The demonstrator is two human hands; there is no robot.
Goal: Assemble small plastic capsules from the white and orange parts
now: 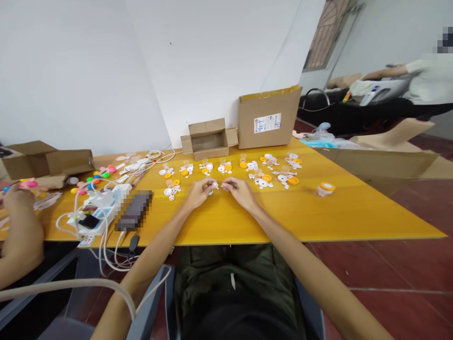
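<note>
Above the middle of the yellow table, my left hand pinches a small white plastic piece with dark spots or holes. Facing it, a short gap away, my right hand is closed at the fingertips on a tiny white piece, too small to name. A bluish-white round part shows partly below the left fingertips. Beyond both hands lie groups of small parts: white discs, orange rings and clear cups. One clear jar with an orange-and-white lid stands to the right.
An open small carton and a taped box stand against the wall. On the left are a power strip, a phone, cables and coloured balls. Another person's arm reaches in at far left.
</note>
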